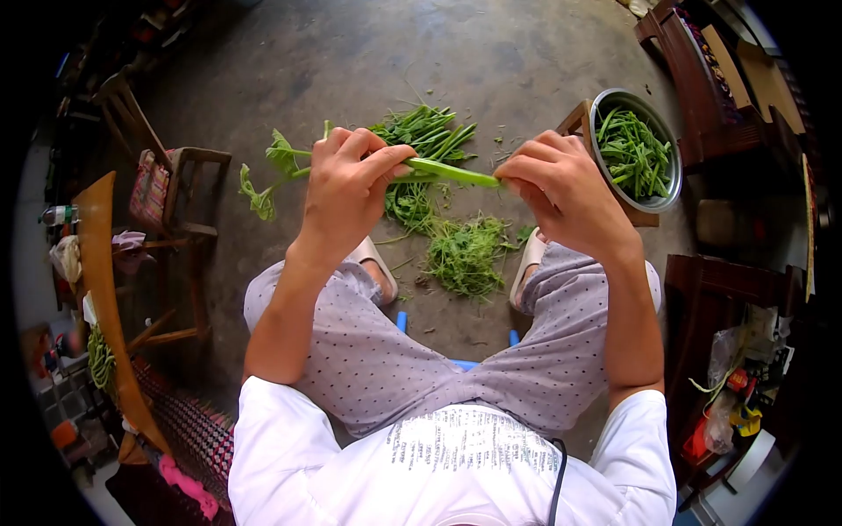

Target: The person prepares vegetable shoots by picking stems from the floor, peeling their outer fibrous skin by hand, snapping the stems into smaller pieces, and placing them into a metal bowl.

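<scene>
A leafy green stem (454,172) stretches level between my two hands, above the floor. My left hand (351,180) is closed around it, thumb along the top, with leaves (282,156) sticking out on the left side. At the stem's other end, the fingers of my right hand (566,184) pinch the tip. Below and beyond the hands lies a bunch of green stalks (430,131) on the floor. Nearer my feet sits a heap of thin green trimmings (467,254). To the right, a metal basin (674,188) holds cut green pieces.
The basin rests on a wooden stool (645,217). A wooden chair (189,158) and a wooden table edge (114,289) stand on the left. Dark wooden furniture (719,145) lines the right. Part of a blue seat (465,363) shows between my legs.
</scene>
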